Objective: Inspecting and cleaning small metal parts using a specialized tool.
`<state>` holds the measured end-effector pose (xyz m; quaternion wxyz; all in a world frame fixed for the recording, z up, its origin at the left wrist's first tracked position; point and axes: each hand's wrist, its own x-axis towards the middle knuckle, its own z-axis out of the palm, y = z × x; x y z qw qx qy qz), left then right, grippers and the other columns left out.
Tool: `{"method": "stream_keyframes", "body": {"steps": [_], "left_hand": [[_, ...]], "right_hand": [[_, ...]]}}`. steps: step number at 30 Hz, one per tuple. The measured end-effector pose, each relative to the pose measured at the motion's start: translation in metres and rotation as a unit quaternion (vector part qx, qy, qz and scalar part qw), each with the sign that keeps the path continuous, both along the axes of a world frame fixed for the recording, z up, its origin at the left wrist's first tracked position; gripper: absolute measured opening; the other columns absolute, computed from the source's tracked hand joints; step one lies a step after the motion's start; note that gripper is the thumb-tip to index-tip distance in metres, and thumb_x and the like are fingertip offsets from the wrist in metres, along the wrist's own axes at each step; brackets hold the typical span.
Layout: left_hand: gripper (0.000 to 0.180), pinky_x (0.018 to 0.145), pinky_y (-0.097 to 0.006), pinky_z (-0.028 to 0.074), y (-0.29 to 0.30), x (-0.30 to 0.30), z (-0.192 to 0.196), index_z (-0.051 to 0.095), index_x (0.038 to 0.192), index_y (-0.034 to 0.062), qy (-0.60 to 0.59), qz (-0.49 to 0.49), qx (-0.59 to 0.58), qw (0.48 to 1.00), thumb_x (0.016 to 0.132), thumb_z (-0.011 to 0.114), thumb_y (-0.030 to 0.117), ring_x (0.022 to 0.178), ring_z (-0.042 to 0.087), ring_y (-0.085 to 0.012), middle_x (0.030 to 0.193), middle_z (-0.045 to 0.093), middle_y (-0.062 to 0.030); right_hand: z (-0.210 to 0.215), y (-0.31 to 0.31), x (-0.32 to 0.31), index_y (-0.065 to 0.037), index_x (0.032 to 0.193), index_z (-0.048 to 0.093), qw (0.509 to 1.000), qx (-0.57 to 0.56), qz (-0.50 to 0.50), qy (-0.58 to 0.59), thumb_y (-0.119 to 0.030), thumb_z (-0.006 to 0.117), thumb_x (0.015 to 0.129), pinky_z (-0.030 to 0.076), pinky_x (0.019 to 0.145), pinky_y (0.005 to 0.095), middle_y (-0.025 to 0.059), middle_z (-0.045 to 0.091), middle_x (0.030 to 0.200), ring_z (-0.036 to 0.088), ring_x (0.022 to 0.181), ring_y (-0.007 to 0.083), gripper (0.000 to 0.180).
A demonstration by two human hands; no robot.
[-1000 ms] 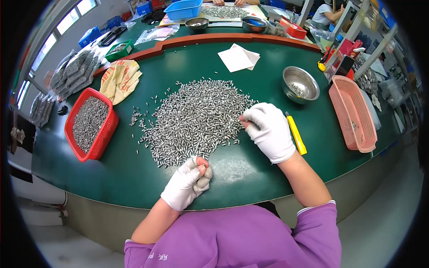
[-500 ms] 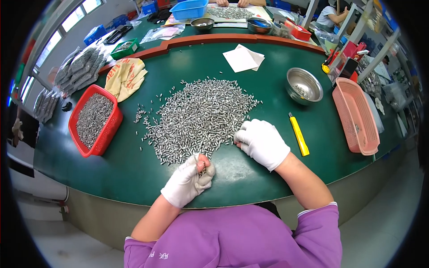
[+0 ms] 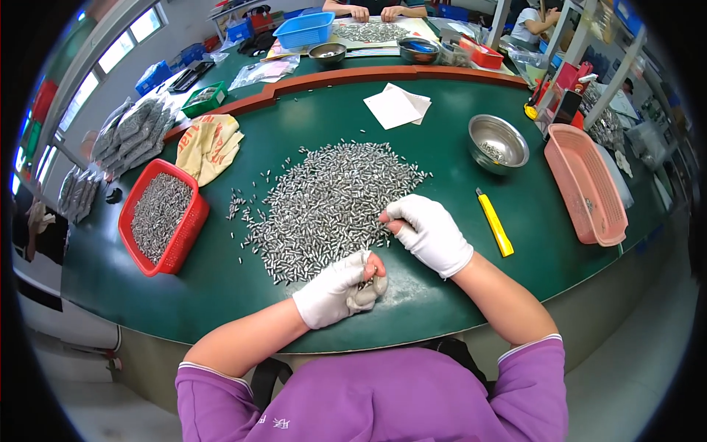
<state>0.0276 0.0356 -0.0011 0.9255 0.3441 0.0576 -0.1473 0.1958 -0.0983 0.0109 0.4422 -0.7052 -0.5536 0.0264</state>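
Red basket (image 3: 193, 221) of metal pieces, steel bowl (image 3: 498, 142), yellow cutter (image 3: 495, 233), pink basket (image 3: 587, 184), white paper (image 3: 396, 107).

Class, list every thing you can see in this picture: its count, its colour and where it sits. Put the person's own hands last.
small metal pieces: one big heap, silver, middle of green table
red basket: one, full of silver pieces, left
pink basket: one, right
steel bowl: one, silver, right of heap
yellow knife: one, beside right hand
white paper: a few sheets, far side
cloth gloves: yellowish, far left
left hand: white glove, closed on pieces
right hand: white glove, at heap edge
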Motion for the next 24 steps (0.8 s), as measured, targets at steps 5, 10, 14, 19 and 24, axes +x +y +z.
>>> {"method": "stream_keyframes", "body": {"steps": [5,10,14,19,24], "left_hand": [[0.015,0.049,-0.022,0.026,0.000,-0.001,-0.005,0.056,0.101,0.0122,-0.044,-0.047,-0.018,0.998,0.095,0.061,0.025,0.051,0.029,-0.0065,0.072,0.045,-0.0004],[0.009,0.048,-0.020,0.024,0.006,-0.003,-0.010,0.054,0.100,0.0129,-0.065,-0.053,-0.086,0.993,0.096,0.059,0.020,0.049,0.027,-0.0048,0.073,0.043,0.0012],[0.011,0.048,-0.021,0.025,0.008,-0.008,-0.011,0.053,0.099,0.0122,-0.068,-0.056,-0.106,0.990,0.096,0.058,0.022,0.049,0.028,-0.0054,0.073,0.043,-0.0002],[0.008,0.049,-0.022,0.025,0.010,-0.007,-0.013,0.054,0.101,0.0142,-0.057,-0.011,-0.098,0.994,0.095,0.055,0.019,0.049,0.028,-0.0060,0.075,0.044,-0.0010],[0.012,0.050,-0.020,0.025,0.010,-0.012,-0.013,0.054,0.106,0.0139,-0.052,0.030,-0.092,0.994,0.095,0.057,0.017,0.051,0.029,-0.0046,0.084,0.051,-0.0011]], "right_hand": [[0.006,0.004,-0.001,-0.005,0.095,0.068,0.999,0.001,-0.046,0.028,-0.006,0.070,0.081,0.052,0.071,0.0292,0.0076,0.067,0.087,0.065,0.077,0.0173,0.014],[0.021,0.016,-0.010,-0.004,0.097,0.067,0.975,-0.021,-0.075,0.206,-0.010,0.072,0.084,0.051,0.072,0.0247,0.0028,0.068,0.087,0.062,0.078,0.0085,0.016],[0.021,0.026,-0.026,-0.005,0.097,0.068,0.954,0.021,-0.049,0.294,-0.009,0.074,0.081,0.050,0.072,0.0232,0.0026,0.066,0.085,0.060,0.077,0.0082,0.018],[0.012,0.010,-0.022,-0.002,0.093,0.065,0.979,0.043,0.054,0.194,-0.007,0.073,0.082,0.050,0.079,0.0265,0.0062,0.059,0.102,0.059,0.091,0.0145,0.014],[0.022,0.007,-0.017,-0.005,0.091,0.066,0.966,-0.016,0.107,0.234,-0.014,0.075,0.082,0.050,0.082,0.0295,0.0065,0.061,0.103,0.059,0.093,0.0157,0.016]]}}
